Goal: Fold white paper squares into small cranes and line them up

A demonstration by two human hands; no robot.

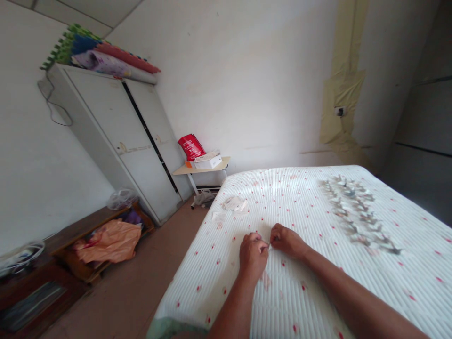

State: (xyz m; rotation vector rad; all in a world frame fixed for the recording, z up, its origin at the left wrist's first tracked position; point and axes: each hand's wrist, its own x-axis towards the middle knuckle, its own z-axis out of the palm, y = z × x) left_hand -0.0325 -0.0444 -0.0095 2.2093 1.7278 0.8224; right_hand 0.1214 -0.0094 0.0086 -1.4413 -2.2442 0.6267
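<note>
My left hand and my right hand are close together just above the mattress. Both have their fingers pinched, fingertips almost meeting. Something small and pale seems to sit between them, but it is too small to name. To the right lie rows of several small, grey-brown, pointed pieces, blurred, resembling folded paper cranes. Thin whitish paper pieces rest on the mattress beyond my left hand.
Behind the bed, a small table carries a red bag and a white box. A tall cabinet with rolled mats on top stands left. Beside it is a low wooden cabinet with an orange plastic bag.
</note>
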